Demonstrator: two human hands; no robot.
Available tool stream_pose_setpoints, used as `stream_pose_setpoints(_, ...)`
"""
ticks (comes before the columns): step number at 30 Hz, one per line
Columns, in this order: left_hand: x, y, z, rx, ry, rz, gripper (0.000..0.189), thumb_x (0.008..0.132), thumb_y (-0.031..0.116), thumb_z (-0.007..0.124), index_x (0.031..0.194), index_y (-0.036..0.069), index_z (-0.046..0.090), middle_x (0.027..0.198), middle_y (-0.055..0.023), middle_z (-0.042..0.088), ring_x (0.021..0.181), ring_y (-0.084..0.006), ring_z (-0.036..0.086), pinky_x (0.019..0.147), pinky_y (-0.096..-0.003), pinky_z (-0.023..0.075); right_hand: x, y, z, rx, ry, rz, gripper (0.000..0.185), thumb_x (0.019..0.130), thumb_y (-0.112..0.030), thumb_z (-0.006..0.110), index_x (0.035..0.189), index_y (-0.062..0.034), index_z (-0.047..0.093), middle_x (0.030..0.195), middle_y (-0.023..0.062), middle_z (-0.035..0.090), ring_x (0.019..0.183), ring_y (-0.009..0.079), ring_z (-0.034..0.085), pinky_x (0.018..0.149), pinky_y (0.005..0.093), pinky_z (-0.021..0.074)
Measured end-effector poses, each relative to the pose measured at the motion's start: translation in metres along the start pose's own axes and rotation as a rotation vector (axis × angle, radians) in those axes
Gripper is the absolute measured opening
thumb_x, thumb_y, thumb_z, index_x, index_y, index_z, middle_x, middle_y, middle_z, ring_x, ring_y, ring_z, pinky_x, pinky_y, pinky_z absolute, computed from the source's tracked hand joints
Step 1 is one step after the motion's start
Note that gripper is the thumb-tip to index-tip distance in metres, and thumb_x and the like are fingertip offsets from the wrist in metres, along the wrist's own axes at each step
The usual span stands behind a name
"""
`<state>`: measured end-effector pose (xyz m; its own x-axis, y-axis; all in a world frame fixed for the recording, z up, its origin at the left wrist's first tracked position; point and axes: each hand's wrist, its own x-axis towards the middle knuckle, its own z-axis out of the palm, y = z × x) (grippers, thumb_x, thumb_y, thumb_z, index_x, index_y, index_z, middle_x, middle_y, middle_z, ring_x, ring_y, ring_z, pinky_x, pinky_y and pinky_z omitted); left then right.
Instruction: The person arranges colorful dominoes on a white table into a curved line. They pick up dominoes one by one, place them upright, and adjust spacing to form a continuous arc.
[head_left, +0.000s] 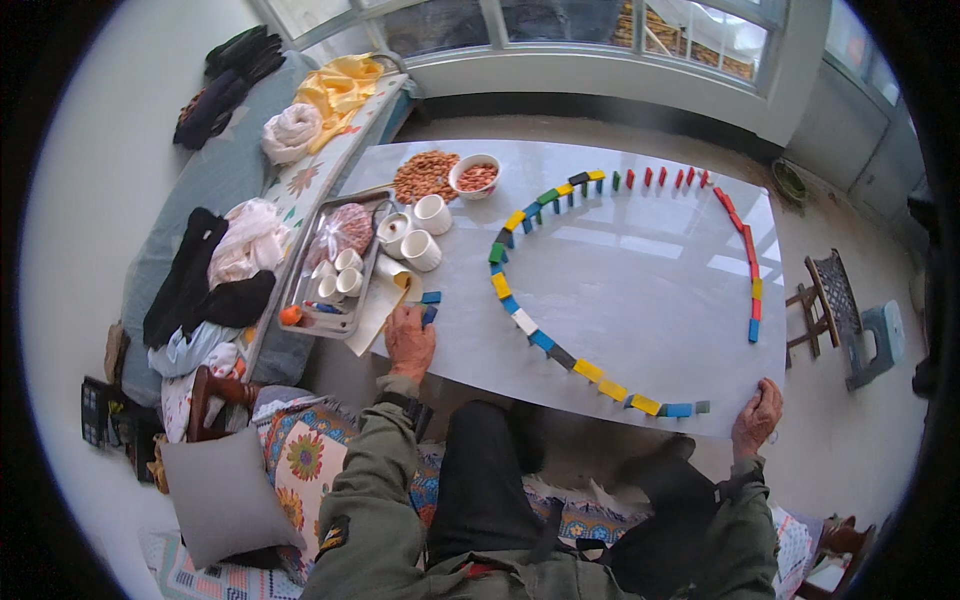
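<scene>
At the table's left front edge, my left hand (411, 343) lies beside two blue domino blocks (431, 298), its fingertips at the nearer one; whether it grips that block is hidden. My right hand (757, 416) rests at the right front corner of the table, fingers curled at the edge. A long curved row of coloured domino blocks (523, 321) arcs over the tabletop, open towards the right. Along its far left part, flat blocks lie across upright ones. Separate upright red blocks (661, 176) stand at the far side. More red blocks (751, 244) run down the right side.
Left on the grey table (637, 300) are a metal tray (304, 311) with small cups and a plastic bag, white mugs (421, 250), a pile of nuts (426, 176) and a bowl (474, 180). A folding stool (829, 296) stands right of the table.
</scene>
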<state>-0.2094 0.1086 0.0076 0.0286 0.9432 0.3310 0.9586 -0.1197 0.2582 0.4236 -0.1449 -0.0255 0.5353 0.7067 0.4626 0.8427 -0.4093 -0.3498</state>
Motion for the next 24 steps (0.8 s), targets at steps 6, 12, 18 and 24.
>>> stream_pose_setpoints(6, 0.05, -0.001, 0.019, 0.097, 0.108, 0.32, 0.024, 0.081, 0.007, 0.067, 0.105, 0.002, 0.066, 0.105, -0.0185, 0.065, 0.101, -0.04, 0.061, 0.09, -0.0534, 0.0485, -0.001, 0.0, 0.001, -0.006, 0.05, 0.0, 0.028, 0.09, -0.002, 0.059, 0.117, 0.0001, 0.068, 0.128, 0.0186, 0.069, 0.124, 0.0378, 0.061, 0.109, 0.0481, 0.0452)
stream_pose_setpoints(12, 0.086, -0.002, 0.03, 0.363, -0.138, 0.363, 0.015, 0.085, 0.004, 0.061, 0.097, 0.005, 0.07, 0.103, -0.0175, 0.067, 0.108, -0.0383, 0.062, 0.095, -0.049, 0.0491, 0.005, -0.02, -0.013, 0.027, 0.027, 0.064, 0.027, 0.092, -0.003, 0.059, 0.117, -0.0024, 0.068, 0.127, 0.015, 0.068, 0.128, 0.0357, 0.059, 0.112, 0.0475, 0.0421)
stream_pose_setpoints(18, 0.09, -0.005, 0.032, 0.377, -0.234, 0.383, 0.01, 0.086, 0.003, 0.06, 0.092, 0.005, 0.068, 0.1, -0.0175, 0.066, 0.105, -0.0378, 0.062, 0.093, -0.0495, 0.0489, 0.005, -0.02, -0.012, 0.033, 0.038, 0.062, 0.027, 0.093, -0.002, 0.059, 0.118, -0.0024, 0.068, 0.128, 0.0144, 0.068, 0.129, 0.0351, 0.059, 0.113, 0.0478, 0.0415)
stream_pose_setpoints(24, 0.072, -0.011, 0.032, 0.343, -0.196, 0.467, 0.015, 0.084, 0.002, 0.06, 0.098, 0.004, 0.066, 0.101, -0.0175, 0.063, 0.104, -0.0385, 0.06, 0.092, -0.05, 0.0488, 0.003, -0.02, -0.015, 0.034, 0.001, 0.08, 0.029, 0.09, 0.0, 0.06, 0.118, -0.002, 0.068, 0.129, 0.0155, 0.068, 0.129, 0.0361, 0.058, 0.113, 0.0488, 0.0414)
